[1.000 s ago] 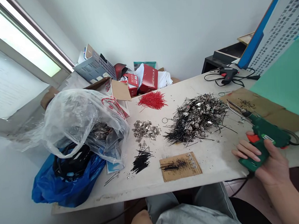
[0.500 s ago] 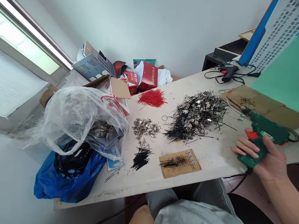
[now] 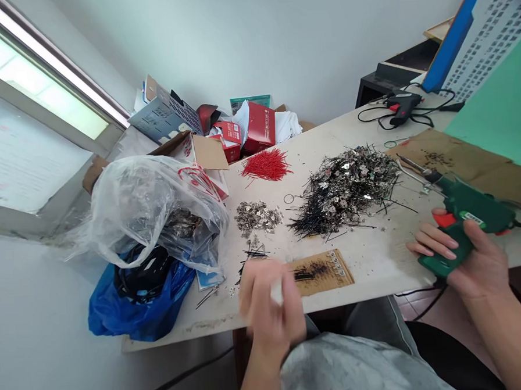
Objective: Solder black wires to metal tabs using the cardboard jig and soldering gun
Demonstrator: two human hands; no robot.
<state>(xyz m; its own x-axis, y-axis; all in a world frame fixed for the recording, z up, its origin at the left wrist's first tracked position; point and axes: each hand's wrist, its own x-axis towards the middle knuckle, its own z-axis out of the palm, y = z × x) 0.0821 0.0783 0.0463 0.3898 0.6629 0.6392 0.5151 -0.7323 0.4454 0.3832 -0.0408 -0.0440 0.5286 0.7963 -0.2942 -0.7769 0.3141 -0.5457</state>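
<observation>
My right hand (image 3: 478,265) is wrapped round the grip of a green soldering gun (image 3: 479,204) with a red trigger. Its metal tip points up and left, near the heap of black wires with metal pieces (image 3: 347,190). My left hand (image 3: 272,302) is over the table's front edge, its fingers smeared by motion. It partly hides the small pile of black wires (image 3: 246,264) and the left end of a scorched cardboard piece (image 3: 330,276). Black wires and a row of small metal pieces lie on that cardboard. Loose metal pieces (image 3: 257,216) are heaped behind my left hand.
Red wires (image 3: 266,164) lie at the back. On the left are a clear plastic bag (image 3: 124,190) and a blue bag (image 3: 118,313). A black corded tool (image 3: 404,106) and flat cardboard (image 3: 472,160) occupy the right back. Red boxes (image 3: 259,127) stand by the wall.
My left hand has come up from below the table edge to the front of the black wires and cardboard. My right hand still holds the soldering gun; the view has shifted slightly.
</observation>
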